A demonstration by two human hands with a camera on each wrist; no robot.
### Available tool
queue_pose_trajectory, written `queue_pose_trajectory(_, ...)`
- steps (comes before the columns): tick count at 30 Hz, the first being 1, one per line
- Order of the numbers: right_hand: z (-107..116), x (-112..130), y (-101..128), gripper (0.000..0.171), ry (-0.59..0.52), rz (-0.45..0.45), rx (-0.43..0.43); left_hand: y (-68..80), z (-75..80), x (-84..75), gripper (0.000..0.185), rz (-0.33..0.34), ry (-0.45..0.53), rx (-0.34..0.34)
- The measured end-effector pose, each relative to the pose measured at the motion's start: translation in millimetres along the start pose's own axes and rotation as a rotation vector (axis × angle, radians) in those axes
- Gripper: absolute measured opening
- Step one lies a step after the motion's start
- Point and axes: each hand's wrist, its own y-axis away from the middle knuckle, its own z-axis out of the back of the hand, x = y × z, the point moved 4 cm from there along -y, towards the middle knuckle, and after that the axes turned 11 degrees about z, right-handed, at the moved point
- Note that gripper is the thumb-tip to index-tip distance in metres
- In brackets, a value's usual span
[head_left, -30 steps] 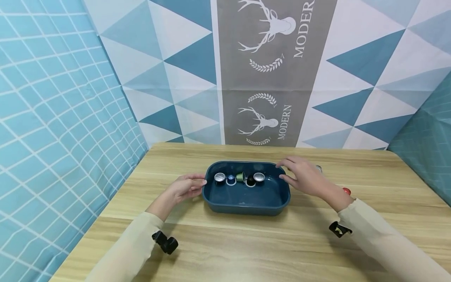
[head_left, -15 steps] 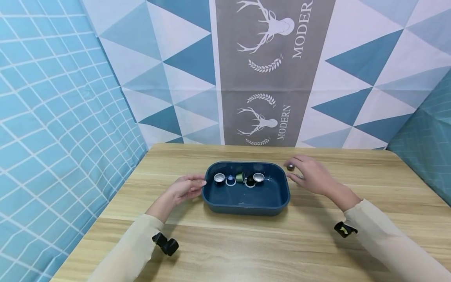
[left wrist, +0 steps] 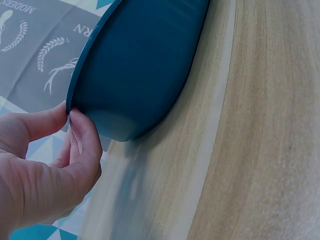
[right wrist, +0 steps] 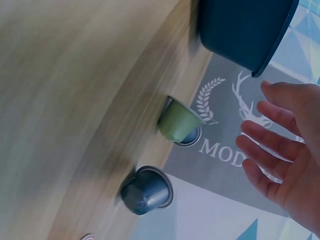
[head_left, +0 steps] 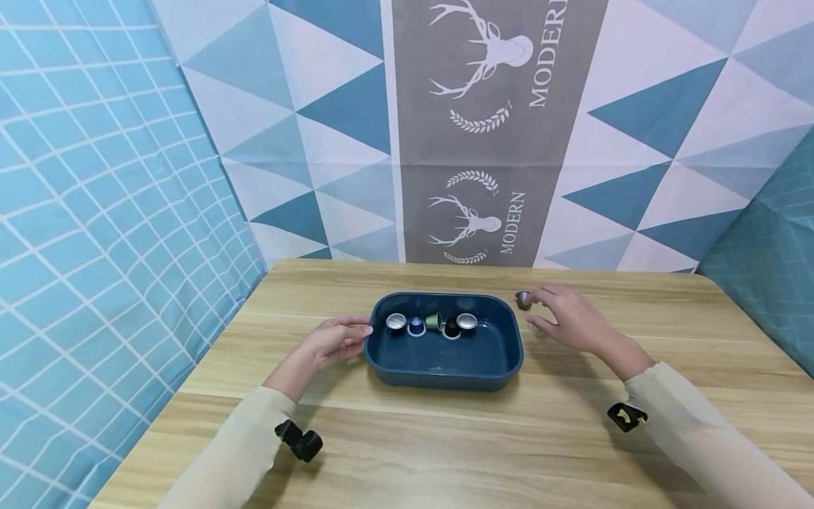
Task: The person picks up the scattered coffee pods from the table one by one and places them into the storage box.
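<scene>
A dark blue plastic tub stands on the table, with several coffee capsules lying along its far half. Thumb and fingertips of my left hand pinch its left rim, as the left wrist view shows close up. My right hand hovers just right of the tub, fingers loosely bent and holding nothing. Beyond its fingertips lies a dark grey capsule. The right wrist view shows a green capsule and a blue-grey capsule on the table, which the hand hides from the head view.
The wooden table reaches back to a patterned cloth wall. On the left hangs a light blue checked cloth. Another capsule's rim shows at the bottom of the right wrist view.
My right hand has drawn back from the tub's right rim towards the right, and the dark grey capsule now shows beyond its fingertips. The left hand and tub have stayed put.
</scene>
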Motion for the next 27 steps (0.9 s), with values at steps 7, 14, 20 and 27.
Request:
queue_pose_trajectory(7, -5, -6, 5, 0.024, -0.001, -0.052, 0.074, 5.7, 0.4, 0.3, 0.049, -0.037, -0.007, 0.071)
queue_pose_trajectory(14, -8, -12, 9, 0.026, -0.014, -0.112, 0.143, 2.1, 1.1, -0.3, 0.049, -0.007, 0.005, 0.013)
queue_pose_trajectory(20, -9, -15, 14, 0.024, -0.011, -0.126, 0.169, 1.5, 0.0, -0.2, 0.049, 0.005, 0.007, 0.010)
queue_pose_trajectory(27, -11, -18, 18, 0.024, -0.018, -0.128, 0.204, 1.2, 0.2, -1.4, 0.052, -0.009, -0.002, 0.026)
